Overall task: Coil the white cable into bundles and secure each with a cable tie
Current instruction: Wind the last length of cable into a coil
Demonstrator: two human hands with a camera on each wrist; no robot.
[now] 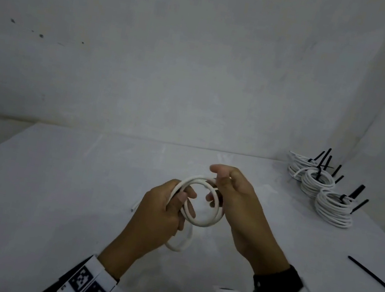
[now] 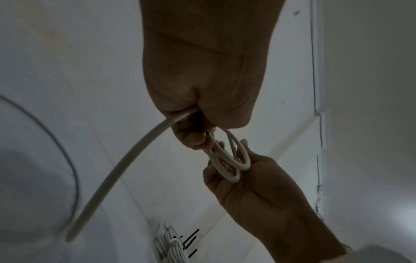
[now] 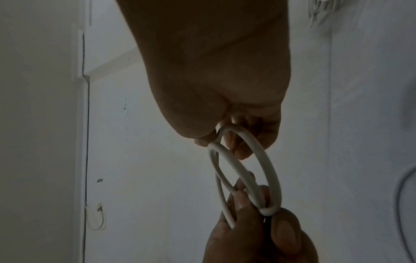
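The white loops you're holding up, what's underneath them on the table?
Under the white cable coil, a slack loop of the same cable hangs toward the white table. The left hand covers where it joins the coil.

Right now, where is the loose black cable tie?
In the head view, the loose black cable tie lies on the white table, far right, nearer than the finished bundles.

The round white cable has a smooth plastic-looking jacket with a dull satin sheen, the same finish as the tied white coils at the far right. The thin black cable tie lying loose looks like matt plastic. The pale white tabletop is smooth and faintly glossy, with scuffs. The whitish wall is matt, blotchy and speckled with dark spots.
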